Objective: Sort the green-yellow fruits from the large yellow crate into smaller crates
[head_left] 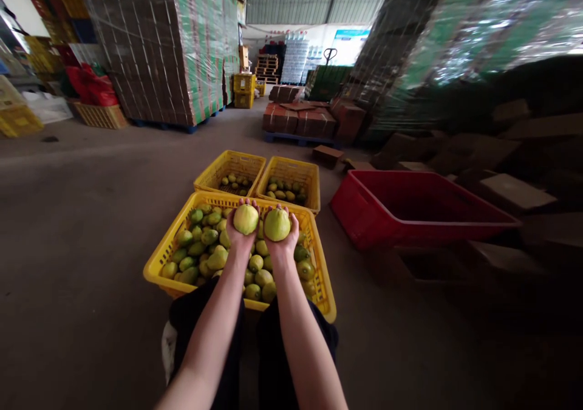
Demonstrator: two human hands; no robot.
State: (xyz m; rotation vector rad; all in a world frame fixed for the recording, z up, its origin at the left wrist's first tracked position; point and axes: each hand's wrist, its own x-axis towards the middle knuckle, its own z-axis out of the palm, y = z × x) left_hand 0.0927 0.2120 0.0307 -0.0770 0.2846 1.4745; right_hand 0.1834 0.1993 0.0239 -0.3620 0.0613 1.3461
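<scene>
My left hand (237,237) is cupped palm up around a pale yellow-green lemon (246,219). Beside it, my right hand (283,247) cradles a second, slightly greener lemon (277,225) with a knobbed top. The fingertips show behind both fruits, and the two hands are close together. Below them is a large yellow crate (157,263) holding many green and yellow lemons (197,248). One pear-shaped fruit (218,258) lies near my left wrist. My forearms hide part of the crate's contents.
Behind the large crate stand a left yellow crate (212,166) and a right yellow crate (312,176), each with some fruit at the bottom. A red tub (364,228) is to the right, near cardboard boxes (519,190). Wrapped pallet stacks (150,51) rise farther back.
</scene>
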